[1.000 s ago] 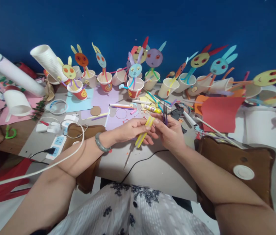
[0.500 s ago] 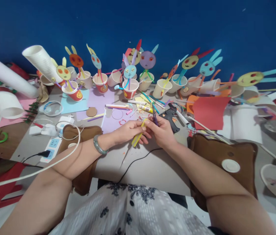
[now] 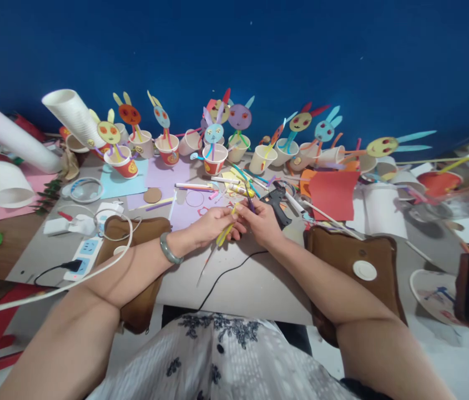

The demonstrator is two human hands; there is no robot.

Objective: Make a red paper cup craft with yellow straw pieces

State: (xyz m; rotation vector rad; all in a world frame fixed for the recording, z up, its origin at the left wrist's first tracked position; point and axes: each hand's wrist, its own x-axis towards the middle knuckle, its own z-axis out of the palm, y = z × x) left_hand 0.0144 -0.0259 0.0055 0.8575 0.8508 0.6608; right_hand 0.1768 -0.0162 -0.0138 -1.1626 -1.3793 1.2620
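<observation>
The left hand (image 3: 214, 225) clamped a yellow strip (image 3: 222, 236) between its fingers above the table (image 3: 255, 289); the right hand (image 3: 265, 225), fingers wrapped around purple scissors (image 3: 251, 205), hung near a black glue gun (image 3: 276, 201).

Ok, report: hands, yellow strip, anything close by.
Left hand pinching yellow strip. Right hand at its far end, scissors in grip. Glue gun just beyond.

1 narrow yellow paper strip (image 3: 223, 236) slants downward from the left hand (image 3: 213, 225); slim purple-handled scissors (image 3: 251, 205) point forward in the right hand (image 3: 261, 223).

Gry tbl (image 3: 251, 291), pwr strip (image 3: 87, 249), glue gun (image 3: 276, 203)
</observation>
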